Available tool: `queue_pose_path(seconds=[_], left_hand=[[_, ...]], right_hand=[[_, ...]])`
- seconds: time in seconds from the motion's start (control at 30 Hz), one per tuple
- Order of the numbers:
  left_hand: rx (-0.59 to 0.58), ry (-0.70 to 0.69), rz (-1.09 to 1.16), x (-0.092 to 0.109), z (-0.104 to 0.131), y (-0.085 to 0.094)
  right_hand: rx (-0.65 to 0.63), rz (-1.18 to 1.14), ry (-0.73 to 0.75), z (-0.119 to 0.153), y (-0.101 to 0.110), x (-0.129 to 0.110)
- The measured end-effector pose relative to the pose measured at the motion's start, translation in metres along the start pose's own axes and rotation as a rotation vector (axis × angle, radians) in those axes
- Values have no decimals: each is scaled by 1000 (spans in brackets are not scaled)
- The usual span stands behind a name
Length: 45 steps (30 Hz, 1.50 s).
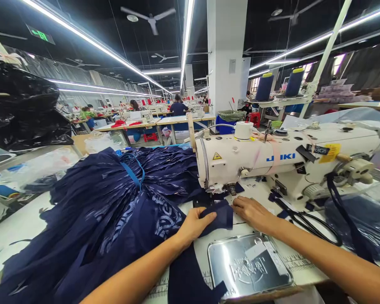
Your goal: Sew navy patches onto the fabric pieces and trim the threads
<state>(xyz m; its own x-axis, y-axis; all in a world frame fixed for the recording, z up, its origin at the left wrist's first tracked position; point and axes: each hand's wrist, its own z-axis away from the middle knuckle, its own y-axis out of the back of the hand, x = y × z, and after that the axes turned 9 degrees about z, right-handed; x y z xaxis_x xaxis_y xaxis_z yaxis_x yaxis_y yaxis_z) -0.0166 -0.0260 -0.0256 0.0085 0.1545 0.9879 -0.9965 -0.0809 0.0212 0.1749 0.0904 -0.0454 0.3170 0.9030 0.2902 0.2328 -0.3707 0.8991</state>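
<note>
A white sewing machine [240, 156] stands in front of me. My left hand [194, 223] pinches a navy fabric piece [220, 213] between thumb and fingers, just in front of the needle area. My right hand [250, 211] is at the right edge of that piece, fingers bent and together; what lies under the fingertips is hidden. To the left, a big gathered bundle of navy garments [114, 202] with pale printing is tied with a blue strip [133, 173]. Another navy strip [186, 274] hangs toward me below my left wrist.
A shiny metal tin lid [250, 266] lies on the table before the machine. Black scissors [310, 221] and navy scraps are right of my right hand. Thread cones [264, 86] stand behind. A black plastic bag [22, 105] hangs at left. People sit at machines farther back.
</note>
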Motion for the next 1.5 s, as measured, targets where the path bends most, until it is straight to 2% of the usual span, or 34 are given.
queue_pose_path(seconds=[0.07, 0.1, 0.17, 0.27, 0.3, 0.37, 0.5, 0.67, 0.8, 1.0, 1.1, 1.23, 1.37, 1.5], left_hand=[[63, -67, -114, 3, 2, 0], [98, -147, -254, 5, 2, -2], [111, -371, -674, 12, 0, -7], [-45, -693, -1321, 18, -8, -13], [-107, -751, -1462, 18, -11, -14], [-181, -776, -1595, 13, -16, -12], [-172, -660, -1481, -4, -13, -3], [-181, -691, -1328, -12, -2, 5], [-188, -675, -1322, -11, -3, 4], [-240, -656, -1418, -10, 2, 3], [-251, -661, -1458, -11, 5, 3], [-262, -659, -1487, -12, 3, 2], [-263, -667, -1495, -12, 0, 2], [-264, -673, -1487, -12, -1, 2]], right_hand=[[-40, 75, 16, -2, 2, -3], [-57, 103, 14, -3, 2, -4], [-73, 132, 0, -7, 1, -6], [-28, 96, -50, -15, -5, -9], [1, 70, -71, -18, -8, -9], [61, 18, -109, -22, -14, -10], [105, -30, -193, -24, -20, -8], [-5, -17, -258, -21, -13, -8], [-100, 24, -243, -21, -4, -11], [-167, 12, -289, -30, 4, -16], [-156, -89, -325, -42, 0, -18], [-111, -346, -388, -54, -10, -18], [-137, -583, -506, -57, -18, -13], [-116, -668, -563, -55, -21, -10]])
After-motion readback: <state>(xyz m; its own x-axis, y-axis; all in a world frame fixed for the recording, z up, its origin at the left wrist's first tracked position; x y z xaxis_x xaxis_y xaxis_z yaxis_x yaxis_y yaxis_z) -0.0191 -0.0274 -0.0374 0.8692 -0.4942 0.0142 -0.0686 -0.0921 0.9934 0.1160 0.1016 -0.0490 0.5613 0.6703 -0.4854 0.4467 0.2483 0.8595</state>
